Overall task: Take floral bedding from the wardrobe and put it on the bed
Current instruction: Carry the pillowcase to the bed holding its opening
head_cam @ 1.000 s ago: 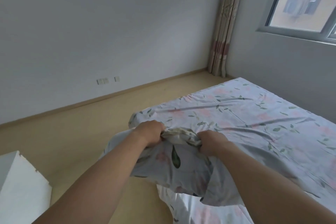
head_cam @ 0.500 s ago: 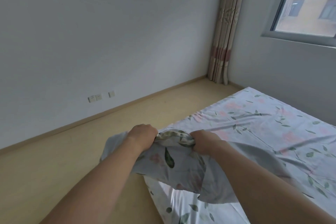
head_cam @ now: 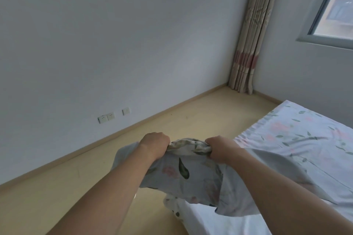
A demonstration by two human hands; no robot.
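Note:
The floral bedding [head_cam: 191,173] is pale blue-grey cloth with pink flowers and green leaves. A bunched edge of it stretches between my two fists, and the rest hangs below them over the bed's near corner. My left hand [head_cam: 154,144] grips the left end of the bunched edge. My right hand [head_cam: 219,147] grips the right end. The bed [head_cam: 298,135] lies at the right, covered with the same floral cloth, which is creased. The wardrobe is out of view.
A pale wooden floor [head_cam: 57,192] runs along the white wall [head_cam: 114,44] with sockets [head_cam: 107,117] low on it. A beige curtain [head_cam: 248,44] hangs in the far corner. A window [head_cam: 332,5] sits above the bed at top right.
The view has swung up and left, so less of the bed shows. My hands have lifted the bunched edge a little and moved slightly further apart. A white object at lower left is gone from view.

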